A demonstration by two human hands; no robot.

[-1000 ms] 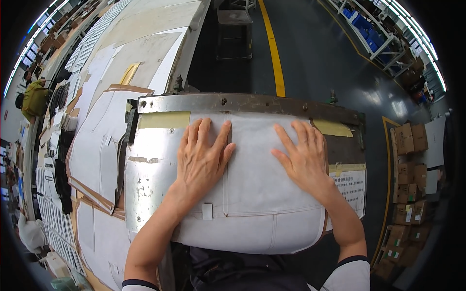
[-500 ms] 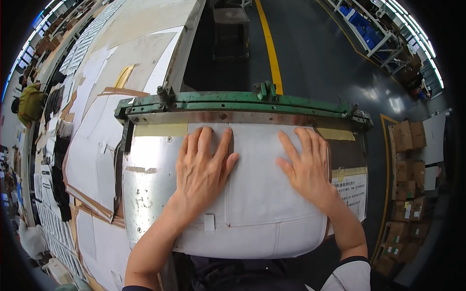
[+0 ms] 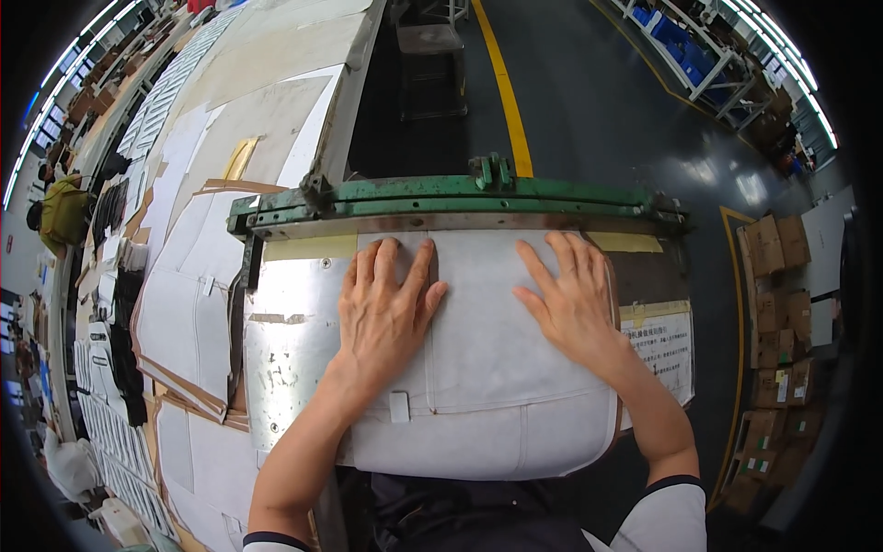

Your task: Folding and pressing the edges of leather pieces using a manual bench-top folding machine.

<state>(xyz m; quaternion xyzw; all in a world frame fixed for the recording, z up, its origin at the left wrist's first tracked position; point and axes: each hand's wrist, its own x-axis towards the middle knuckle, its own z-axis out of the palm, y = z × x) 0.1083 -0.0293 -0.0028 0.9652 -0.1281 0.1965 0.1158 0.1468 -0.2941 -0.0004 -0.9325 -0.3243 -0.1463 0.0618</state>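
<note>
A white, stitched flat panel [image 3: 497, 368] with rounded near corners and a small white tab [image 3: 399, 407] lies on a metal machine bed [image 3: 294, 368]. Its far edge reaches the steel bar beneath a green machine beam [image 3: 432, 191]. My left hand [image 3: 382, 304] presses flat on the panel left of middle, fingers spread beside a vertical seam. Farther right, my right hand [image 3: 575, 299] also rests flat on it, fingers apart and pointing at the bar. The panel's near edge overhangs the bed in front of my body.
Similar white panels [image 3: 189, 331] are stacked on the long table at left. A printed sheet [image 3: 658, 354] is fixed at the bed's right side. Cardboard boxes [image 3: 782, 331] stand far right, and a cart [image 3: 430, 69] is beyond the beam. Far left, a person in olive clothing [image 3: 63, 213] is partly visible.
My view has shifted slightly. The right hand sits a little farther left and farther forward on the panel; the left hand stays in about the same place. Both remain flat.
</note>
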